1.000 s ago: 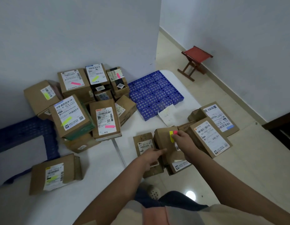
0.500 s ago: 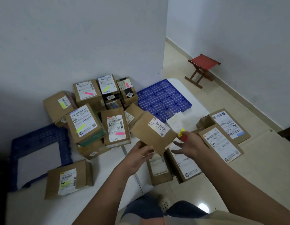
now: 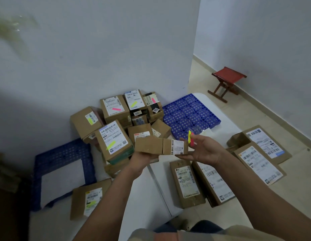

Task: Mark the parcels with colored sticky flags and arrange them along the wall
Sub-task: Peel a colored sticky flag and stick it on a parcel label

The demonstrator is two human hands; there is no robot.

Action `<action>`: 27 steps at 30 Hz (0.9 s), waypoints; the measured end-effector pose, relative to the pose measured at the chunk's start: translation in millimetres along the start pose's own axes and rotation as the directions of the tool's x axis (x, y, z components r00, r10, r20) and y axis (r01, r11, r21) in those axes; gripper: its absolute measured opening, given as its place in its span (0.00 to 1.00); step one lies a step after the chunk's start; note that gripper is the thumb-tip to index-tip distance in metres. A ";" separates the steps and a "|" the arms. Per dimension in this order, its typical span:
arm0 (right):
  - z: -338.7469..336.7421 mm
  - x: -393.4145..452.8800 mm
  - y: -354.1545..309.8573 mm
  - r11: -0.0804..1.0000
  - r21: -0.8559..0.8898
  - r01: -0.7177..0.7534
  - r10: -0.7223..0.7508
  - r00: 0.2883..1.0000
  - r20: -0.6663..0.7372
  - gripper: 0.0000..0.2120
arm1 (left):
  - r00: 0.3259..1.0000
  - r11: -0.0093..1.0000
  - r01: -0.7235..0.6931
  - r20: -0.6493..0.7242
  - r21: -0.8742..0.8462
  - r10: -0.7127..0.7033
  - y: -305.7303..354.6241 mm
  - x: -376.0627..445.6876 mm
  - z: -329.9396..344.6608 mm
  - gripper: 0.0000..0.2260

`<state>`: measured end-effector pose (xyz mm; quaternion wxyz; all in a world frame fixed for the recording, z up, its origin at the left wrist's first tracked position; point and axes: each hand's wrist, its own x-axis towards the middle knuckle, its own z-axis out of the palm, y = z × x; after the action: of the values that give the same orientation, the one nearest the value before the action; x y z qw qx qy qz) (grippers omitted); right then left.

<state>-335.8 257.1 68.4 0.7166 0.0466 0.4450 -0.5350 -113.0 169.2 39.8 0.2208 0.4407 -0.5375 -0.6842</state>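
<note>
left hand [image 3: 144, 158] grips raised cardboard parcel [image 3: 160, 146] from below | right hand [image 3: 203, 149] pinches sticky flags [image 3: 190, 138], fingers under parcel's right end | parcel in front of flagged pile [image 3: 120, 122] at wall [image 3: 99, 49]

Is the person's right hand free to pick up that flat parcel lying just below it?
Probably not yet. The right hand pinches the sticky flags and steadies the held parcel. The flat parcel itself lies uncovered, nothing on top.
</note>
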 end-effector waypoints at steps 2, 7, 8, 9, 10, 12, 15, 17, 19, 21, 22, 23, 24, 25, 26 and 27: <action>14.1 3.4 1.3 0.996 -0.092 0.013 -0.014 1.000 -0.005 0.09 | 0.999 0.998 -0.046 0.027 0.035 0.045 11.0 2.5 -10.1 0.16; 42.0 13.3 5.9 0.981 -0.185 0.063 -0.068 0.997 -0.021 0.09 | 0.994 0.993 -0.083 0.084 0.081 0.076 41.5 6.9 -25.3 0.15; 45.1 13.0 5.7 0.976 -0.204 0.082 -0.087 0.996 -0.015 0.10 | 0.993 0.998 -0.058 0.109 0.032 0.054 46.3 8.8 -29.6 0.17; 47.9 12.3 5.3 0.968 -0.226 0.112 -0.118 0.993 -0.014 0.09 | 0.988 0.999 -0.033 0.147 -0.034 0.038 50.6 10.5 -35.5 0.20; 49.8 11.7 4.9 0.963 -0.226 0.148 -0.155 0.988 -0.013 0.07 | 0.984 0.994 0.008 0.179 -0.110 0.012 55.4 11.3 -41.4 0.22; 50.4 12.6 4.6 0.966 -0.148 0.212 -0.217 0.976 -0.018 0.03 | 0.972 0.975 0.113 0.223 -0.193 -0.069 66.3 12.1 -53.5 0.22; 49.9 11.5 1.2 0.956 -0.065 0.287 -0.291 0.956 -0.049 0.06 | 0.957 0.975 0.202 0.230 -0.088 -0.178 82.3 12.8 -65.1 0.16; 52.3 9.8 -3.7 0.938 -0.005 0.347 -0.347 0.936 -0.055 0.09 | 0.957 0.982 0.186 0.220 0.037 -0.190 91.8 13.7 -69.3 0.12; 56.8 8.7 -5.6 0.921 0.009 0.390 -0.389 0.921 -0.020 0.08 | 0.965 0.977 0.135 0.201 0.162 -0.167 97.8 14.5 -74.2 0.10; 60.4 10.0 -4.2 0.924 -0.109 0.366 -0.363 0.931 0.042 0.11 | 0.972 0.973 0.103 0.185 0.208 -0.143 103.8 15.0 -76.6 0.11; 62.3 12.9 -2.7 0.922 -0.197 0.334 -0.323 0.943 0.085 0.13 | 0.975 0.975 0.094 0.180 0.203 -0.131 106.1 14.8 -76.6 0.12; 63.9 16.2 -1.0 0.909 -0.281 0.307 -0.288 0.951 0.109 0.13 | 0.978 0.976 0.087 0.171 0.197 -0.121 107.6 15.4 -76.4 0.12; 67.3 18.8 0.4 0.895 -0.337 0.292 -0.268 0.956 0.115 0.12 | 0.982 0.979 0.086 0.148 0.186 -0.115 109.1 15.8 -76.3 0.12; 70.0 21.3 0.6 0.886 -0.366 0.286 -0.272 0.958 0.090 0.10 | 0.987 0.981 0.086 0.117 0.175 -0.107 109.6 17.1 -76.7 0.12; 72.4 23.7 0.5 0.882 -0.373 0.288 -0.287 0.956 0.059 0.09 | 0.991 0.985 0.084 0.088 0.149 -0.098 109.6 18.3 -77.3 0.13; 75.0 25.4 -0.7 0.880 -0.374 0.293 -0.307 0.951 0.021 0.07 | 0.995 0.992 0.073 0.062 0.104 -0.080 109.4 18.7 -78.1 0.14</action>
<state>-291.5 197.6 96.2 0.6120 -0.1494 0.5542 -0.5440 -75.7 76.9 132.0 0.1538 0.4490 -0.5612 -0.6781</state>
